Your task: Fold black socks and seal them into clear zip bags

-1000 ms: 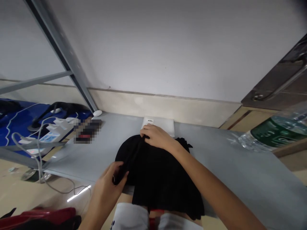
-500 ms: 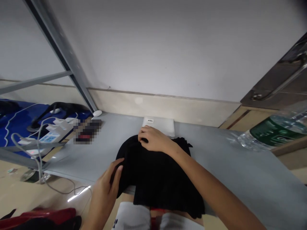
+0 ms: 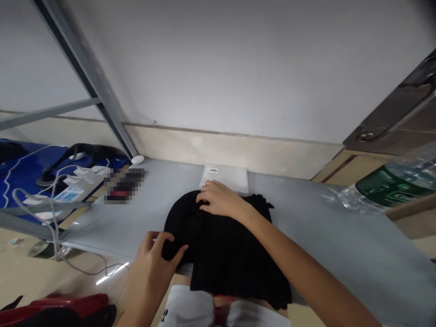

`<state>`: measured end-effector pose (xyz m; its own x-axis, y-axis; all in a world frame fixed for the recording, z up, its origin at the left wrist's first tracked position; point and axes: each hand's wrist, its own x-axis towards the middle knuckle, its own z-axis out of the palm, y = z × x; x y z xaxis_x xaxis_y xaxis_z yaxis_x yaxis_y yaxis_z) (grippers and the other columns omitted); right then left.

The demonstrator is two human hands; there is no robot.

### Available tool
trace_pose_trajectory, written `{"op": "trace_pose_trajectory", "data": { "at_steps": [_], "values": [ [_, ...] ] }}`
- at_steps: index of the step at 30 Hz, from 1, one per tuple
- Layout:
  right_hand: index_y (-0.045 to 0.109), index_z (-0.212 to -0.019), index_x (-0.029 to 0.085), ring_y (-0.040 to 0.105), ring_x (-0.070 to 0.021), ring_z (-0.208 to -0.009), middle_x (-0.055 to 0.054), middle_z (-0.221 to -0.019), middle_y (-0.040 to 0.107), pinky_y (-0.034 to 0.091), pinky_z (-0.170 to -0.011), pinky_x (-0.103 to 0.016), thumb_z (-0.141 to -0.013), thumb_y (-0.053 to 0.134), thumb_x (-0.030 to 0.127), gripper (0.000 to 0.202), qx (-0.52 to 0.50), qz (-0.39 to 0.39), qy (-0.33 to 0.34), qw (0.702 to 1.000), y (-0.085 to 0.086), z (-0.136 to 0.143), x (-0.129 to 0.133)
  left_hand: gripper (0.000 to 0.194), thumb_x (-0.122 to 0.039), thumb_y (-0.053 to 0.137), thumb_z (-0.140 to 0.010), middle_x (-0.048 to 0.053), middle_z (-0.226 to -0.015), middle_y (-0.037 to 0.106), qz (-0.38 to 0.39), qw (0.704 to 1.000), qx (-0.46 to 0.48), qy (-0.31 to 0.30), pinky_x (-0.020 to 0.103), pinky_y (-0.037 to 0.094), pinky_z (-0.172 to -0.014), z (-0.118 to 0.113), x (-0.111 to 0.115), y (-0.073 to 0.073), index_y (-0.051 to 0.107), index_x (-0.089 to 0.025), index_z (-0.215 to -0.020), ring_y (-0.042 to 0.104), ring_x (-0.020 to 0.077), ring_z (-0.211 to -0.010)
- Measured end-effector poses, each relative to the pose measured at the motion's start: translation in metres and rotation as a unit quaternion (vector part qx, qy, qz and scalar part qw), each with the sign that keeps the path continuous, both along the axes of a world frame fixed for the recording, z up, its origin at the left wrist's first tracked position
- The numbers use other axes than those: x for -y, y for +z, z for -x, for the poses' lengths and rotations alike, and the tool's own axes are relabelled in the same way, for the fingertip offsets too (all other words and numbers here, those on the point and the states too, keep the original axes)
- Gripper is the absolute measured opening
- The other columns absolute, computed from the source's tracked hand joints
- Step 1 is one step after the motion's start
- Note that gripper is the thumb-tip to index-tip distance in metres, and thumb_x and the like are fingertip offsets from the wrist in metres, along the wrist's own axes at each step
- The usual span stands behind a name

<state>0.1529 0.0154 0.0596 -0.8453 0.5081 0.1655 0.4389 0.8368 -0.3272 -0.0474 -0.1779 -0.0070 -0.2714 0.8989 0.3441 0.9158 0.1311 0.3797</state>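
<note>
A black cloth item (image 3: 228, 254), with a rounded left part and a ruffled right edge, lies on the grey tabletop (image 3: 323, 236) and hangs over its front edge. My left hand (image 3: 153, 259) is at the cloth's left edge, thumb and fingers apart around a bit of it, not closed. My right hand (image 3: 218, 198) rests on the upper part of the cloth, its fingers curled down onto the fabric; whether they pinch any of it cannot be made out. Behind that hand lies a flat white packet (image 3: 235, 179) with a small label.
At the right edge stands a tilted clear bottle (image 3: 391, 186) with a green label. On the left are a power strip (image 3: 68, 197) with cables, a white oval object (image 3: 138, 160) and a metal frame post (image 3: 116, 122). A wall borders the back.
My left hand has shifted down, and its thumb and fingers have spread apart. The cloth's left part lies flatter and rounder. My right hand has barely moved.
</note>
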Motion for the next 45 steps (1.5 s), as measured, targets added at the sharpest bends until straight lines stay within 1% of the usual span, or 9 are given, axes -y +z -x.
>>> {"op": "trace_pose_trajectory", "data": {
  "at_steps": [5,10,17,22,25,29,37,41,45],
  "values": [
    [0.083,-0.101,0.019,0.06,-0.0259,-0.098,-0.006,-0.092,0.071,0.05,-0.091,-0.042,-0.091,0.078,0.014,0.012,0.017,-0.005,0.007,1.0,-0.005,0.001,-0.001,0.029,-0.054,0.072,-0.091,0.007,-0.104,0.066,0.019,1.0,-0.003,0.007,0.036,0.049,-0.069,0.004,0.001,-0.004,0.069,-0.026,-0.101,0.067,0.027,-0.085],
    [0.081,-0.094,0.021,0.06,-0.0237,-0.096,-0.006,-0.092,0.069,0.051,-0.093,-0.041,-0.098,0.066,0.009,0.019,-0.01,-0.024,0.007,1.0,0.001,0.001,0.002,0.027,-0.053,0.064,-0.095,0.005,-0.102,0.066,0.015,0.998,0.054,0.005,0.035,0.05,-0.067,0.007,0.001,-0.005,0.071,-0.027,-0.099,0.066,0.0234,-0.078],
    [0.075,-0.09,0.021,0.059,-0.0254,-0.101,-0.006,-0.097,0.07,0.05,-0.097,-0.044,-0.098,0.062,0.01,0.018,-0.025,-0.037,0.013,0.999,0.017,0.007,-0.002,0.032,-0.054,0.06,-0.099,0.005,-0.096,0.066,-0.021,0.99,0.136,-0.016,0.035,0.052,-0.069,0.008,-0.001,0.009,0.07,-0.025,-0.09,0.064,0.0224,-0.076],
    [0.074,-0.086,0.021,0.063,-0.0236,-0.099,-0.003,-0.088,0.075,0.05,-0.094,-0.043,-0.103,0.057,0.012,0.026,-0.026,0.013,0.01,1.0,0.022,0.015,-0.014,0.036,-0.058,0.051,-0.105,0.002,-0.088,0.07,-0.005,0.986,0.168,-0.026,0.032,0.051,-0.07,0.008,0.0,0.017,0.066,-0.026,-0.096,0.064,0.0225,-0.076],
    [0.078,-0.094,0.022,0.066,-0.0233,-0.103,-0.004,-0.099,0.08,0.051,-0.097,-0.044,-0.106,0.054,0.016,0.027,-0.052,0.039,0.007,0.998,0.017,0.013,-0.021,0.037,-0.058,0.047,-0.107,-0.001,-0.076,0.068,0.011,0.984,0.175,-0.017,0.028,0.048,-0.062,0.009,0.0,0.016,0.065,-0.026,-0.099,0.061,0.0195,-0.063],
    [0.081,-0.113,0.024,0.068,-0.0241,-0.115,-0.005,-0.122,0.081,0.051,-0.105,-0.045,-0.101,0.057,0.012,0.029,-0.076,0.081,0.018,0.994,0.007,0.007,-0.026,0.034,-0.054,0.046,-0.107,-0.003,-0.064,0.063,0.012,0.984,0.177,0.006,0.025,0.042,-0.053,0.012,0.0,0.01,0.063,-0.027,-0.097,0.058,0.0174,-0.051],
    [0.079,-0.123,0.024,0.068,-0.0251,-0.121,-0.008,-0.129,0.078,0.056,-0.1,-0.041,-0.095,0.061,0.013,0.035,-0.058,0.152,-0.002,0.987,0.007,0.008,-0.032,0.035,-0.054,0.042,-0.108,-0.006,-0.052,0.054,0.016,0.981,0.19,0.04,0.024,0.038,-0.05,0.011,-0.001,0.01,0.061,-0.026,-0.096,0.054,0.0178,-0.045],
    [0.082,-0.102,0.023,0.072,-0.021,-0.104,-0.005,-0.111,0.081,0.055,-0.096,-0.038,-0.097,0.063,0.016,0.021,-0.066,0.158,0.005,0.985,0.008,0.012,-0.035,0.043,-0.065,0.046,-0.104,-0.005,-0.056,0.06,0.043,0.976,0.21,0.046,0.025,0.04,-0.052,0.009,0.0,0.014,0.063,-0.026,-0.099,0.054,0.0175,-0.048],
    [0.081,-0.094,0.022,0.073,-0.0187,-0.095,-0.004,-0.103,0.082,0.054,-0.091,-0.035,-0.102,0.056,0.016,0.027,-0.081,0.164,-0.013,0.983,0.011,0.017,-0.037,0.051,-0.077,0.059,-0.093,-0.005,-0.059,0.061,0.083,0.974,0.204,0.046,0.025,0.039,-0.053,0.009,0.0,0.013,0.064,-0.025,-0.094,0.054,0.0174,-0.052]
  ]
}}
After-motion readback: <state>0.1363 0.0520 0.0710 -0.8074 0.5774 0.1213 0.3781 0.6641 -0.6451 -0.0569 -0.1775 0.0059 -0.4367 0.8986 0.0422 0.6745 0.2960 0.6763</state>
